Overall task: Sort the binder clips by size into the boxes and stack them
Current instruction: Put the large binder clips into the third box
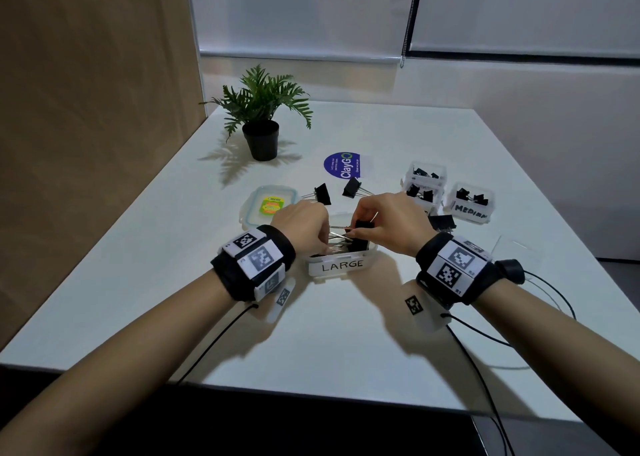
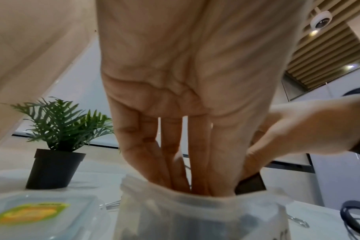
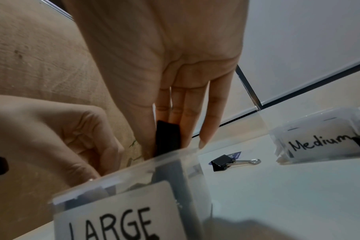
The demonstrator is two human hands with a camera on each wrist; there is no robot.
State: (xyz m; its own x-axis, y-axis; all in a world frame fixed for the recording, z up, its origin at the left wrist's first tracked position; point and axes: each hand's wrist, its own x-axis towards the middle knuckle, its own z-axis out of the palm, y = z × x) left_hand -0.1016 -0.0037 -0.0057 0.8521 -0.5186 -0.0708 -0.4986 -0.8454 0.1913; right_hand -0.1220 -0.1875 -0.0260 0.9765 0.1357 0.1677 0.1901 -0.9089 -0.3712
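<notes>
The clear box labelled LARGE (image 1: pixel 341 265) stands in the middle of the table, close to me. My right hand (image 1: pixel 360 228) pinches a large black binder clip (image 1: pixel 362 234) upright at the box's right end; the right wrist view shows the clip (image 3: pixel 167 139) between thumb and fingers, just above the rim of the LARGE box (image 3: pixel 117 211). My left hand (image 1: pixel 323 244) reaches into the box's left side by the silver clip handles. Its fingers (image 2: pixel 181 178) point down into the box, and the wall hides their tips. More large clips lie loose on the table (image 1: pixel 322 192) (image 1: pixel 351 187) (image 1: pixel 441 221).
A box marked MEDIUM (image 1: pixel 471 202) and two stacked small boxes (image 1: pixel 424 182) with clips inside stand at the right. A box lid (image 1: pixel 268 206) lies left of the hands. A potted plant (image 1: pixel 259 137) and a blue sticker (image 1: pixel 343 164) are farther back.
</notes>
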